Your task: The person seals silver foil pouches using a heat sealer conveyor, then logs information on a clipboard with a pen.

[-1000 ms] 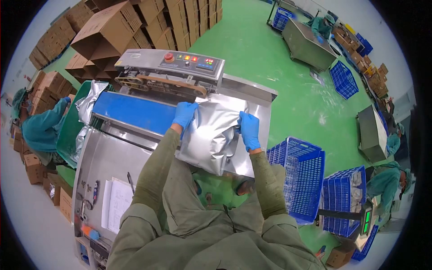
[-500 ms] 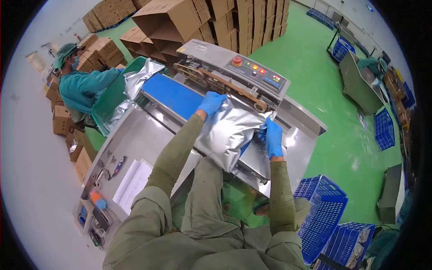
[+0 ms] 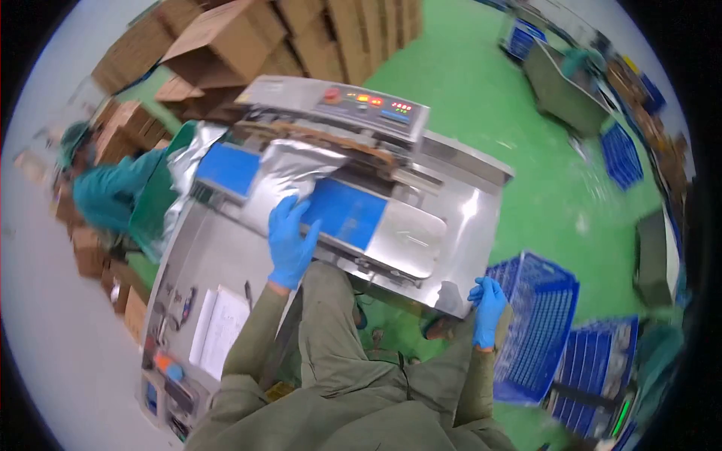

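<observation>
A silver foil bag (image 3: 282, 177) lies across the blue conveyor belt (image 3: 346, 214), its upper edge at the sealing machine (image 3: 342, 113). My left hand (image 3: 289, 244), in a blue glove, has its fingers spread at the bag's lower right edge. To the right, away from the machine, my right hand (image 3: 487, 307) hangs near a blue crate (image 3: 535, 327), its gloved fingers loosely bent and apart, with nothing seen in them. Red and green digits glow on the machine's panel.
A co-worker (image 3: 113, 188) is beside a green tub (image 3: 143, 222) holding silver bags. Cardboard boxes (image 3: 226, 45) stand behind the machine. Papers (image 3: 219, 331) and small tools rest on the steel table (image 3: 218, 259). Another blue crate (image 3: 594, 368) is at lower right.
The bag has moved left along the belt. My right hand has let go of it and moved down to the right. My left hand has opened from its hold. The view has shifted.
</observation>
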